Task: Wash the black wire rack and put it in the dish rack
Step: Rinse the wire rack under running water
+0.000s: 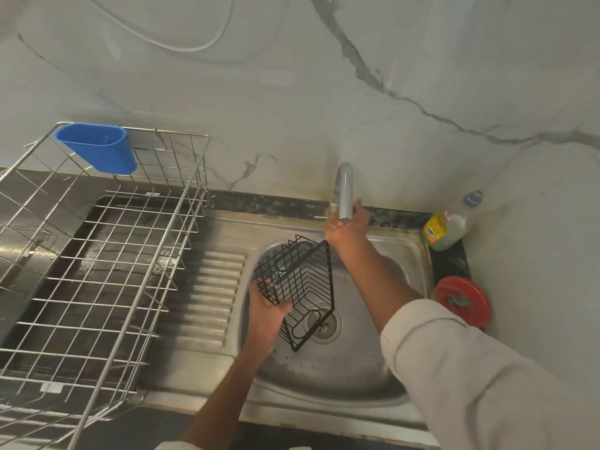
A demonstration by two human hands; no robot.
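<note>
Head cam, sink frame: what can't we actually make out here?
- Right hand grip at the tap: the spout covers the fingers; handle unseen.
- Water flow: no stream discernible.
- Left hand fingers: partly behind the black wire rack.
- Bottle label: too small to read.
- Red lid: whatever lies under it is hidden.
- Dish rack: cut off by the left and bottom edges.

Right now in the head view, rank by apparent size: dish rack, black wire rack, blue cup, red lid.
1. dish rack
2. black wire rack
3. blue cup
4. red lid
The cup and the lid look close; differing camera distance makes their order unsure.
</note>
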